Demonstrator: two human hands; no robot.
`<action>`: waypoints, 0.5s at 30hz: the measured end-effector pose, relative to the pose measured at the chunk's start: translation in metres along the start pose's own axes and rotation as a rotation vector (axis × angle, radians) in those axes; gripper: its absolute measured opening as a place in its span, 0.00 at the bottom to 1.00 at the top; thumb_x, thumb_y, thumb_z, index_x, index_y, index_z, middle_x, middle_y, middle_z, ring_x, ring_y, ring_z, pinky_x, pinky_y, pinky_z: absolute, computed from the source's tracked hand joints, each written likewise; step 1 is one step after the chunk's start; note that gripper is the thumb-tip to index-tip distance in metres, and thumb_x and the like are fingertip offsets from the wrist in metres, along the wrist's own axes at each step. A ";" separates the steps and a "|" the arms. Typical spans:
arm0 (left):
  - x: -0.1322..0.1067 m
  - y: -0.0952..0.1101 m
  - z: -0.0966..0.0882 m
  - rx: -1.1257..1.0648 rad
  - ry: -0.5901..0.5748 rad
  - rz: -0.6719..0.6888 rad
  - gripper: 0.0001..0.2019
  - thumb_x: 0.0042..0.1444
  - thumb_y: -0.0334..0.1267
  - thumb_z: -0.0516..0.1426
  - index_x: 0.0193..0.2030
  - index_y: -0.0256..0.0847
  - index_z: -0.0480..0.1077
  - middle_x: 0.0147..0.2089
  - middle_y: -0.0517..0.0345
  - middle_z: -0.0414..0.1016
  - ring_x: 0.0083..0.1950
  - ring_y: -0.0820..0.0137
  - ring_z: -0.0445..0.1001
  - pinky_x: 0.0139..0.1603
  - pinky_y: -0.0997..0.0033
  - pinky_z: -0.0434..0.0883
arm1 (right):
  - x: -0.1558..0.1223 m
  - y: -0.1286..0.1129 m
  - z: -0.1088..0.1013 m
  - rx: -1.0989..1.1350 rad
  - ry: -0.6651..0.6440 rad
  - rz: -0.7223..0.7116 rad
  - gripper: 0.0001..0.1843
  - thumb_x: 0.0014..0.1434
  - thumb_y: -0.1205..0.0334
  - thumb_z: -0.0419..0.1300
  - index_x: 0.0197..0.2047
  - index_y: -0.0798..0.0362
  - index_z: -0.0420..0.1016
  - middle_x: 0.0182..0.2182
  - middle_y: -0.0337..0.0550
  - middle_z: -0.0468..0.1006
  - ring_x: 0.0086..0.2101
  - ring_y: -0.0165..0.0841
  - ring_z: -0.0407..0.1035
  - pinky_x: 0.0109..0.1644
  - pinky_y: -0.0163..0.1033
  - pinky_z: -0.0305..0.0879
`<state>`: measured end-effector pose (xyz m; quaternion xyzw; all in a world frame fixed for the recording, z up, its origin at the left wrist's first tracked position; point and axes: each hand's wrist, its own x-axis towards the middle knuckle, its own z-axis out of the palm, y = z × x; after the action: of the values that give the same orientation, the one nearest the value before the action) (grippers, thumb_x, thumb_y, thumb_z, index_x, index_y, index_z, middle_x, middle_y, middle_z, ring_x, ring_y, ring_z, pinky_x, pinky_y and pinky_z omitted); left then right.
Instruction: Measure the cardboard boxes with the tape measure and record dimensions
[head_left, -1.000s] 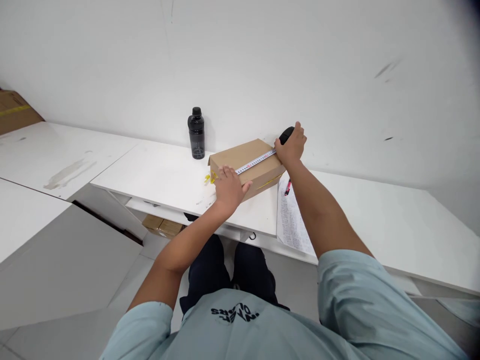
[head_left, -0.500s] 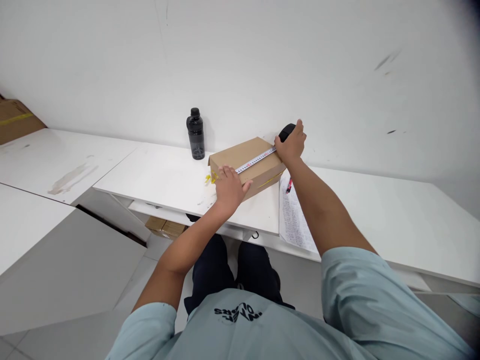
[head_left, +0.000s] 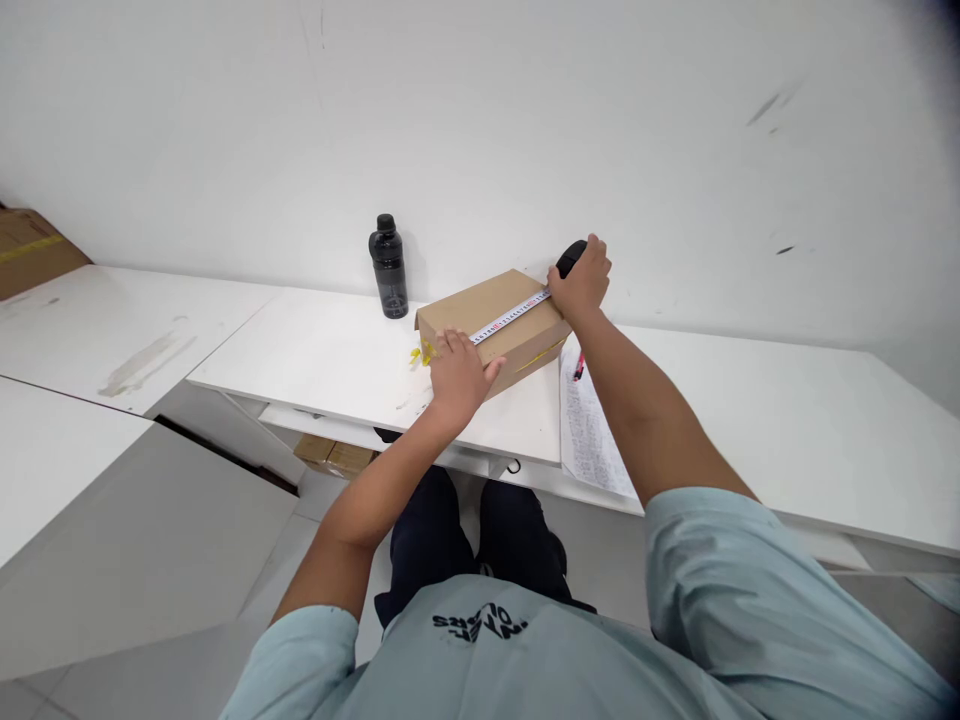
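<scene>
A brown cardboard box (head_left: 484, 297) lies at an angle on the white desk. Across its top runs the pulled-out blade of a tape measure (head_left: 573, 257), white with printed numbers. My right hand (head_left: 583, 282) is closed around the black case at the box's far right end. At the near left end, my left hand (head_left: 457, 378) holds the blade down against the box, fingers over the top and thumb along the near side. The blade's tip is hidden under those fingers. Yellow strapping (head_left: 421, 354) sticks out by the box's left end.
A dark water bottle (head_left: 389, 270) stands behind the box, near the wall. Right of the box lie a handwritten sheet (head_left: 589, 430) and a pink-and-black pen (head_left: 579, 367). Another carton (head_left: 34, 250) sits far left. Small boxes (head_left: 334, 455) are under the desk.
The camera view has shifted slightly. Both hands keep their places on the box and the tape measure, and the blade still lies across the top.
</scene>
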<state>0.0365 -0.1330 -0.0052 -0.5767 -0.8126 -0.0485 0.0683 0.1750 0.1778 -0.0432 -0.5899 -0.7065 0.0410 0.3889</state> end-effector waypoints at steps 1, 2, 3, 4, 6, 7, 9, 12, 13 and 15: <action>0.000 0.000 0.000 0.011 0.004 -0.001 0.40 0.78 0.59 0.45 0.80 0.23 0.57 0.82 0.29 0.55 0.83 0.45 0.55 0.71 0.52 0.71 | -0.001 -0.001 -0.002 -0.035 -0.021 0.011 0.50 0.64 0.43 0.53 0.81 0.53 0.41 0.79 0.63 0.45 0.74 0.59 0.48 0.72 0.71 0.61; 0.000 0.000 0.000 0.019 0.007 -0.001 0.40 0.78 0.59 0.45 0.80 0.24 0.57 0.82 0.30 0.55 0.83 0.45 0.55 0.71 0.52 0.72 | -0.001 -0.002 -0.003 -0.063 -0.038 0.020 0.50 0.65 0.43 0.53 0.82 0.54 0.40 0.80 0.62 0.44 0.75 0.58 0.47 0.73 0.70 0.61; 0.000 0.000 0.000 0.026 0.009 0.000 0.40 0.78 0.59 0.45 0.80 0.24 0.57 0.82 0.30 0.56 0.83 0.45 0.55 0.71 0.53 0.72 | -0.002 -0.003 -0.005 -0.081 -0.048 0.025 0.50 0.65 0.43 0.53 0.82 0.55 0.40 0.80 0.62 0.44 0.75 0.58 0.47 0.73 0.69 0.61; 0.000 0.000 0.000 0.030 0.010 0.001 0.40 0.78 0.59 0.45 0.80 0.25 0.57 0.82 0.30 0.56 0.83 0.46 0.55 0.70 0.52 0.72 | -0.002 -0.004 -0.006 -0.088 -0.052 0.025 0.50 0.65 0.43 0.53 0.82 0.55 0.40 0.80 0.62 0.44 0.75 0.58 0.47 0.73 0.69 0.62; 0.000 0.001 0.000 0.032 0.010 0.000 0.40 0.78 0.60 0.45 0.80 0.25 0.57 0.82 0.30 0.56 0.83 0.46 0.56 0.70 0.53 0.73 | -0.003 -0.004 -0.006 -0.079 -0.046 0.020 0.50 0.65 0.44 0.53 0.82 0.55 0.40 0.80 0.63 0.44 0.75 0.58 0.46 0.73 0.70 0.61; 0.000 0.001 0.000 0.030 0.009 0.000 0.40 0.78 0.60 0.45 0.80 0.25 0.57 0.82 0.30 0.56 0.83 0.46 0.56 0.69 0.53 0.73 | -0.003 -0.004 -0.006 -0.070 -0.041 0.017 0.50 0.65 0.45 0.53 0.82 0.54 0.40 0.80 0.63 0.44 0.75 0.59 0.47 0.72 0.71 0.61; 0.000 0.001 0.000 0.025 0.004 0.000 0.40 0.78 0.60 0.45 0.80 0.24 0.57 0.82 0.30 0.55 0.83 0.46 0.55 0.69 0.54 0.73 | -0.003 -0.004 -0.006 -0.056 -0.034 0.014 0.49 0.64 0.46 0.53 0.81 0.54 0.41 0.80 0.63 0.44 0.75 0.59 0.47 0.72 0.73 0.61; 0.000 0.000 0.000 0.019 0.000 0.002 0.41 0.78 0.59 0.46 0.80 0.23 0.56 0.82 0.29 0.55 0.83 0.46 0.55 0.70 0.53 0.72 | -0.004 -0.005 -0.007 -0.060 -0.044 0.021 0.49 0.64 0.48 0.54 0.81 0.55 0.41 0.80 0.63 0.43 0.75 0.59 0.46 0.73 0.72 0.60; 0.000 0.000 0.000 0.018 -0.002 0.002 0.41 0.77 0.59 0.46 0.80 0.23 0.56 0.82 0.29 0.55 0.83 0.45 0.55 0.70 0.53 0.72 | -0.004 -0.005 -0.007 -0.064 -0.050 0.024 0.49 0.63 0.48 0.54 0.81 0.56 0.41 0.80 0.63 0.43 0.75 0.59 0.46 0.73 0.71 0.60; 0.000 0.000 0.000 0.017 -0.003 0.002 0.41 0.78 0.60 0.46 0.80 0.23 0.56 0.82 0.29 0.55 0.83 0.45 0.55 0.70 0.54 0.73 | -0.004 -0.006 -0.008 -0.067 -0.057 0.029 0.50 0.63 0.48 0.54 0.81 0.57 0.42 0.80 0.63 0.42 0.75 0.59 0.46 0.74 0.70 0.60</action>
<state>0.0368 -0.1329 -0.0052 -0.5769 -0.8126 -0.0407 0.0722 0.1751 0.1692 -0.0364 -0.6115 -0.7096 0.0397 0.3478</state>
